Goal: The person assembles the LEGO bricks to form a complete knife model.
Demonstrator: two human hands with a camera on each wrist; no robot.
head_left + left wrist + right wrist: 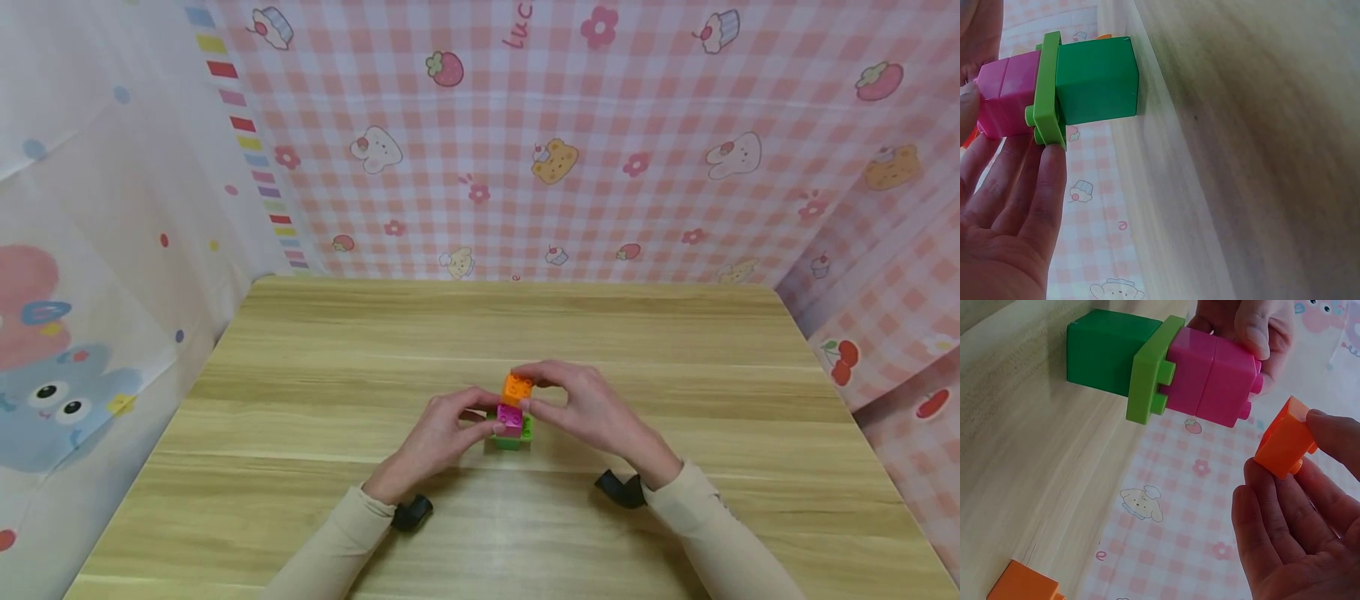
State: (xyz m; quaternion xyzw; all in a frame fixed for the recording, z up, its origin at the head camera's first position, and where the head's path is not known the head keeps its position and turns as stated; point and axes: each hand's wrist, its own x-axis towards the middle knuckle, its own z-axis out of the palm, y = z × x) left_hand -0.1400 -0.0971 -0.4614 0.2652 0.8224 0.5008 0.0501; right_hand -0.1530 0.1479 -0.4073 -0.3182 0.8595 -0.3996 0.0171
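Hands both pinching, the left hand (446, 425) grips pink blocks (1210, 375) atop a green base (1107, 353) on the surface (247, 467), the right hand (596, 412) an orange block (1286, 440) tilted just clear of them, mid-stacking, I'd guess, the next move calling for squaring it over their studs (1258, 384).

"What sort of place is this?"

"A small nook with cloth hung round a table; home or studio, I can't tell."

"What shows it?"

"A pink checked cloth (480, 108), cartoon-printed, fills the top of the head view and more pink check runs down the right side. A white patterned cloth (112, 200) hangs at left. The wood-grain table (300, 350) spans the lower part, reaching up to them."
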